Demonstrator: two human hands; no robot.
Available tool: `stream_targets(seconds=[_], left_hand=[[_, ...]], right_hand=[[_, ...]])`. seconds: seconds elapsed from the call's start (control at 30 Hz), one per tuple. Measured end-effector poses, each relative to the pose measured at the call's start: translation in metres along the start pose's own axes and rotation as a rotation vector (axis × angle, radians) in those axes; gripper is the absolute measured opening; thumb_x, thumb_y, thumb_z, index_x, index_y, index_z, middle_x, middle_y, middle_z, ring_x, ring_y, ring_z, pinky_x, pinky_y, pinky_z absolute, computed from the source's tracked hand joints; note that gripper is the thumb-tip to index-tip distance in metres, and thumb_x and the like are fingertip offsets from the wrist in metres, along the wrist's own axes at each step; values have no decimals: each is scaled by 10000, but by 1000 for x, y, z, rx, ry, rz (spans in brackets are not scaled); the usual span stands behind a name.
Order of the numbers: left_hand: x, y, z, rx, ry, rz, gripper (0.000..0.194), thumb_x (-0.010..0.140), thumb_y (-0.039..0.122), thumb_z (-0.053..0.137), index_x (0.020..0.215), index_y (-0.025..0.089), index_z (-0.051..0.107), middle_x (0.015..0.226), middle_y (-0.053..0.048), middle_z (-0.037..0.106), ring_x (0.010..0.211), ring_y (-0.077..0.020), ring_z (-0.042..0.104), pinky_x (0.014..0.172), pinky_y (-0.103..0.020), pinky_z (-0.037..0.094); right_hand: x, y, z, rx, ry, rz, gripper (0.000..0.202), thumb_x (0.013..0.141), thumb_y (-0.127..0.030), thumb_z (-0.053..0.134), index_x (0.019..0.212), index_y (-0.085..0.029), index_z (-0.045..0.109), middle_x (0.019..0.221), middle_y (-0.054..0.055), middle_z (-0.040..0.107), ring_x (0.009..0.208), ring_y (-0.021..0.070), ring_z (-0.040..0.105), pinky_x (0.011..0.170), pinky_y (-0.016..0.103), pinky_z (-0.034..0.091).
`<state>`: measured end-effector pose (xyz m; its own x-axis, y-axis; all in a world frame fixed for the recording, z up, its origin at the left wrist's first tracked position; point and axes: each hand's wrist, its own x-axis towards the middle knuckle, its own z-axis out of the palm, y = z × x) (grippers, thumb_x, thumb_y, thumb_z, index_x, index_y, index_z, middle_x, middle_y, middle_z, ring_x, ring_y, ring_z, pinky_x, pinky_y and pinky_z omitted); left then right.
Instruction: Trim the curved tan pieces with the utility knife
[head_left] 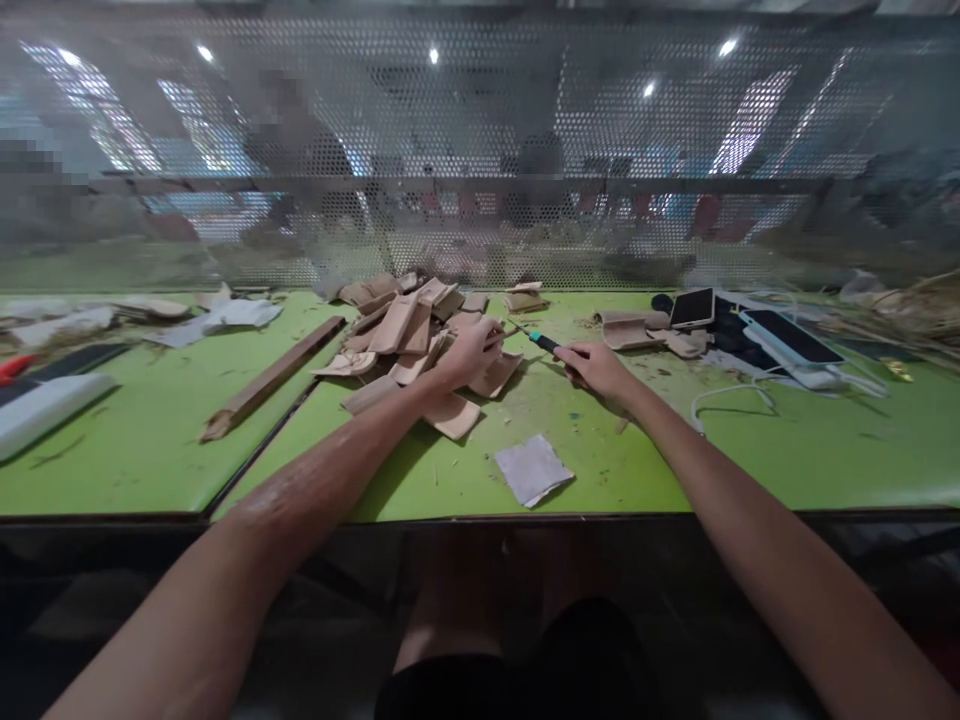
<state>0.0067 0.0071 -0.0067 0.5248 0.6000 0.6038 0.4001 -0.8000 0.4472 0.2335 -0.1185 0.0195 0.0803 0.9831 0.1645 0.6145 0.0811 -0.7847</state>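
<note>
My right hand (598, 370) is closed around the black-and-teal handle of a slim hand tool (541, 341). The tool's thin tip points left toward my left hand (478, 352). That hand has its fingers curled at the right side of a pile of curved, pale brown bark-like pieces (396, 325). Whatever is between its fingers is too small to make out. More of these pieces lie under and beside the left wrist. A square of grey sandpaper-like sheet (534, 470) lies on the green table (450, 490) between my forearms.
A long brown wooden strip (274, 380) lies left of the pile. Two phones (791, 335) with white cables lie at the right, beside a curved brown piece (630, 328). A perforated metal screen (480, 230) stands along the back, with people behind it. A white block (49, 410) lies far left.
</note>
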Motion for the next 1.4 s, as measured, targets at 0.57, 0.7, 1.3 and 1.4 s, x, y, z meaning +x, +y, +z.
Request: stream_targets(seconds=[0.57,0.7,1.3,1.4], left_hand=[[0,1,-2,27,6,5,181,854,125,548,1017,190,589,943,-69,674,855,-190,603,755,-304,466],[1,-1,-1,33,-4,13,182,850,146,567,1023,197,597,972,-68,675,893,-196,611,774,-303,481],[3,-5,4,-90,19,-84,130,905,252,589,993,175,647,1002,-102,718,940,-214,668,813,-323,544],[2,-6,3,-72,28,-72,127,915,240,569,982,170,652,987,-98,715,912,-205,658,790,-307,530]], right_hand=[[7,9,2,-4,69,25,514,828,-681,574,759,-173,616,538,11,554,446,113,458,487,272,334],[9,13,1,-64,77,12,519,836,-675,559,719,-173,619,555,25,581,471,123,485,508,275,348],[7,11,-1,-114,79,-3,498,841,-655,551,673,-187,589,546,27,577,474,135,479,527,294,332],[10,14,-2,-141,105,-2,549,822,-714,537,670,-189,583,544,30,574,482,145,485,529,300,329]])
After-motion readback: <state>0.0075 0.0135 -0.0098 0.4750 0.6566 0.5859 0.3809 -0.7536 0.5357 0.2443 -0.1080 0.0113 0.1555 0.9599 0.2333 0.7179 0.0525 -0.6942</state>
